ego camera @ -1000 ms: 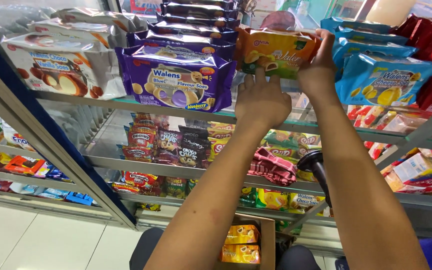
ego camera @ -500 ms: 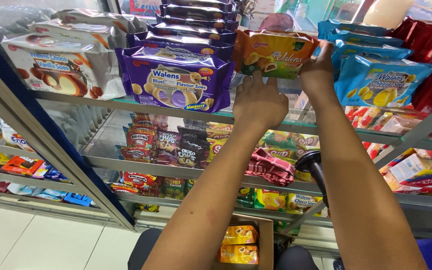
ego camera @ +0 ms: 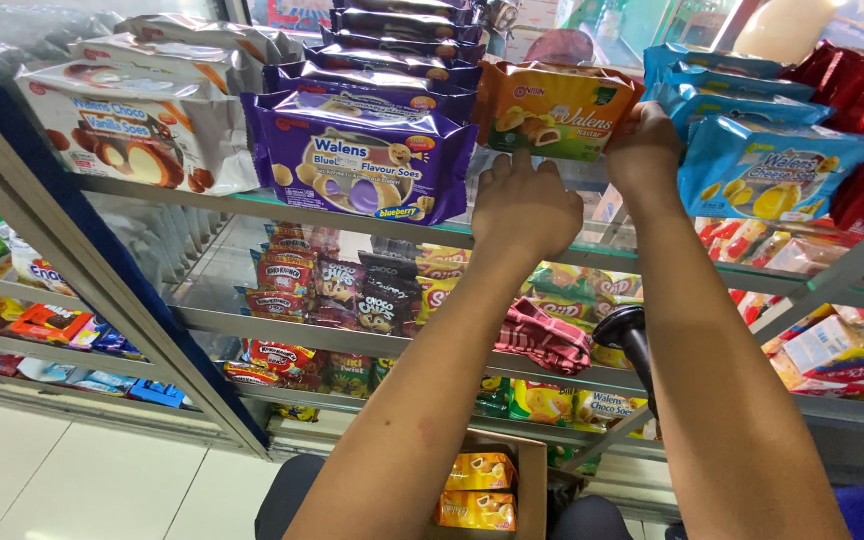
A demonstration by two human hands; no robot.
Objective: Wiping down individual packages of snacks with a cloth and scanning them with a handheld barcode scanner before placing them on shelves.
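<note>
Hands: left hand [ego camera: 524, 205] and right hand [ego camera: 642, 150] gripping orange snack pack [ego camera: 555, 112] | glossy, pastry picture | glass shelf [ego camera: 252, 205]

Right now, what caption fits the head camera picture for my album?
Left hand and right hand hold an orange snack pack on the glass shelf, between purple packs and blue packs.

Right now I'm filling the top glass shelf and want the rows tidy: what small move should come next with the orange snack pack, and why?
Probably ease the orange snack pack straight back. Both the left hand and right hand grip its front edge, and it sits in the gap between the purple packs and blue packs, near the glass shelf edge.
</note>
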